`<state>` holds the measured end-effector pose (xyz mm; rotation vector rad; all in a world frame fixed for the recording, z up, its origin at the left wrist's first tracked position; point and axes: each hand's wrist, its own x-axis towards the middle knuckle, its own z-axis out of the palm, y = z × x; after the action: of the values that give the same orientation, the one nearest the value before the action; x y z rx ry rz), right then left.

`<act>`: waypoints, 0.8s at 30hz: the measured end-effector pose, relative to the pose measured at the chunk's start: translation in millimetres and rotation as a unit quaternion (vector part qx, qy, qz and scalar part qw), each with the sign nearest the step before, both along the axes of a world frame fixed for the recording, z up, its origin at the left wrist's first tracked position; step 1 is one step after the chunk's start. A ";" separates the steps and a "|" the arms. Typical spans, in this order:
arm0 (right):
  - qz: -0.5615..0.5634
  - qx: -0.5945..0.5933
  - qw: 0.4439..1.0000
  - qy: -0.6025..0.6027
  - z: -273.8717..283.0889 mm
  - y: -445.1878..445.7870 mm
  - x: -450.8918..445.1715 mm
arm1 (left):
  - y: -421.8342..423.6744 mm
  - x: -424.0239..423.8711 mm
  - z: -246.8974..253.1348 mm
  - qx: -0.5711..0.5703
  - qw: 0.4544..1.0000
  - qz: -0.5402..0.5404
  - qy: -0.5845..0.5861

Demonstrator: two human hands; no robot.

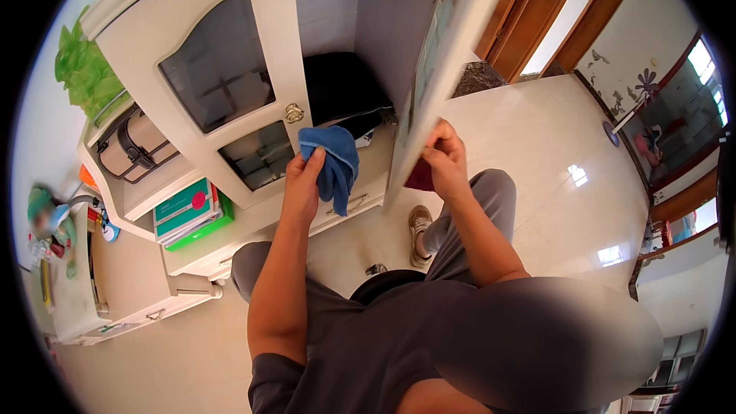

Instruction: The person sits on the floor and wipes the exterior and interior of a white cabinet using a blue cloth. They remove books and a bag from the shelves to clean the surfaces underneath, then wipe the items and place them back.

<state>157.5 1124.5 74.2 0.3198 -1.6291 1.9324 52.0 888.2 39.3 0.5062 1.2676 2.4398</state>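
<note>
My left hand (305, 178) grips a folded blue cloth (333, 161) in front of the white cabinet, its loose end hanging down. Close to the cloth is a metal knob (294, 112) on the closed glass-paned door (282, 29). My right hand (447, 158) is at the free edge of the other cabinet door (460, 52), which stands open. A dark red cloth (421, 176) hangs from the fingers of that hand, partly hidden by the door. Inside the cabinet lies a black fabric item (345, 83), with white material partly visible beneath it.
A beige bag (141, 144) and stacked books and folders (190, 213) fill side shelves at left. A desk (126, 264) with a green plush toy (54, 224) stands beyond. Behind the open door is glossy tiled floor (552, 144). My knees are close to the cabinet drawers.
</note>
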 end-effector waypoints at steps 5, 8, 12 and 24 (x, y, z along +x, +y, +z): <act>-0.058 -0.193 0.978 -0.056 5.3 34.0 26.1 | 10.9 4.9 -4.2 0.014 0.998 -0.062 0.019; -0.151 -0.222 0.961 -0.071 12.4 43.7 24.3 | 23.4 17.4 1.2 0.012 0.995 -0.088 0.052; -0.105 -0.164 0.979 -0.052 -17.0 100.7 15.1 | 62.9 52.8 45.5 0.067 0.991 -0.099 0.059; -0.092 -0.224 0.970 -0.033 0.6 82.8 15.9 | 126.3 100.1 146.2 0.207 0.950 0.130 0.197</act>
<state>173.4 1207.2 74.8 -0.0761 -1.1648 2.1098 152.2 1014.5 185.6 1.0416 1.0002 2.9535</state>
